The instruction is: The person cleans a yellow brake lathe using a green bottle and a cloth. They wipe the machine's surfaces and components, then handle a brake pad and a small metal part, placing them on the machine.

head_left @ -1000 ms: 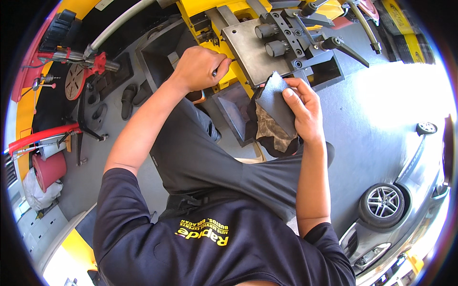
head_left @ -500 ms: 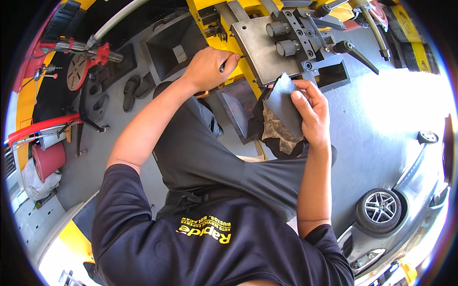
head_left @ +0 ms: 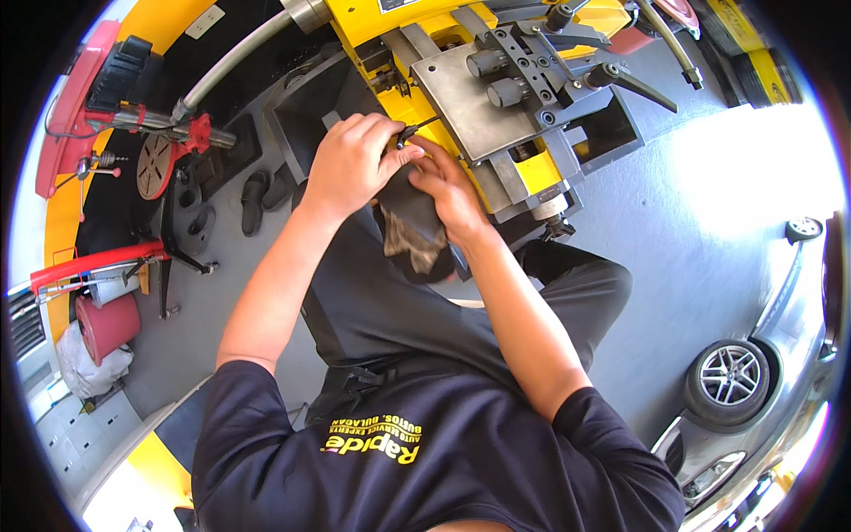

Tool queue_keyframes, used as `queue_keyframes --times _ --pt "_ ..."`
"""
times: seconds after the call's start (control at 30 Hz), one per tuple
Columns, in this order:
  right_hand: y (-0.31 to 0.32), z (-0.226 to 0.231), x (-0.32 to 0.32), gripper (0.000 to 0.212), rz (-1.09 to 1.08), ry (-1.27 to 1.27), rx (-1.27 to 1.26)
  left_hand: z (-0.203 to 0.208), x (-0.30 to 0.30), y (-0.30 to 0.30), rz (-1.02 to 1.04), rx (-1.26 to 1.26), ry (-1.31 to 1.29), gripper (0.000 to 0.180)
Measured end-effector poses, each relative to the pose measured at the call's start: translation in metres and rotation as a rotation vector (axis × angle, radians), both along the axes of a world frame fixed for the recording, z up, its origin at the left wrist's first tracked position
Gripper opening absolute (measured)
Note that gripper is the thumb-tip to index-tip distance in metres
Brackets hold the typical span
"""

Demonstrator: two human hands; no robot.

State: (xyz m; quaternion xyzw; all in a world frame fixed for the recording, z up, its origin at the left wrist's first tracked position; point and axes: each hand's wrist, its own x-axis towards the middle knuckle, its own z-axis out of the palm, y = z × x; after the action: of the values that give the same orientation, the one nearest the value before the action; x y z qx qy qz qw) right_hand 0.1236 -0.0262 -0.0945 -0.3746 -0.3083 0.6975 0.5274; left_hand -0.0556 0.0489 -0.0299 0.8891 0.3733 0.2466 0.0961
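Left hand (head_left: 353, 168) is curling its thumb and fingers around a small black stick (head_left: 408, 134), leaving just a little gap. That stick is poking out past the fingertips, pointing far and right. Right hand (head_left: 454, 197) is coming in from the right, half closed, its thumb pressing on a dark grey sheet (head_left: 417, 202). Its fingers are reaching up close to the stick. A brown patchy cloth (head_left: 413, 246) is hanging on the near side of the sheet, above the person's dark trousers (head_left: 390, 306).

Just past the hands, a big yellow machine (head_left: 372, 31) is standing, with a flat metal plate (head_left: 461, 93) and black knobs (head_left: 507, 91) lying on its near side. A shiny grey floor (head_left: 683, 204) is spreading all around. On the left, a red drill machine (head_left: 75, 106) is standing far off, and a dull red bucket (head_left: 108, 328) is sitting nearer. On the near right, a grey car (head_left: 714, 442) is resting on its wheels.

Fingers are hiding most of the stick, and its tip is looking too small to tell if it is touching the machine. Bright light is washing out the floor's far right. The round edge of the view is cutting off the car.
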Motion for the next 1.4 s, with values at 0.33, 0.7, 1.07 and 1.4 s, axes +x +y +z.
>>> queue_keyframes --times 0.33,0.7,1.07,1.4 --pt "0.035 -0.025 -0.027 0.050 -0.068 0.189 0.183 -0.002 0.007 -0.012 0.059 0.174 0.006 0.032" --pt "0.043 -0.026 -0.031 0.040 -0.162 0.027 0.259 -0.009 0.016 -0.016 0.205 0.166 -0.074 0.030" --pt "0.036 0.003 -0.057 0.031 -0.416 -0.119 -0.024 0.018 0.008 0.002 0.312 -0.503 -0.100 0.045" --pt "0.002 0.011 -0.019 0.055 -0.156 -0.499 -0.094 -0.029 -0.013 0.059 0.309 -1.534 -0.618 0.044"
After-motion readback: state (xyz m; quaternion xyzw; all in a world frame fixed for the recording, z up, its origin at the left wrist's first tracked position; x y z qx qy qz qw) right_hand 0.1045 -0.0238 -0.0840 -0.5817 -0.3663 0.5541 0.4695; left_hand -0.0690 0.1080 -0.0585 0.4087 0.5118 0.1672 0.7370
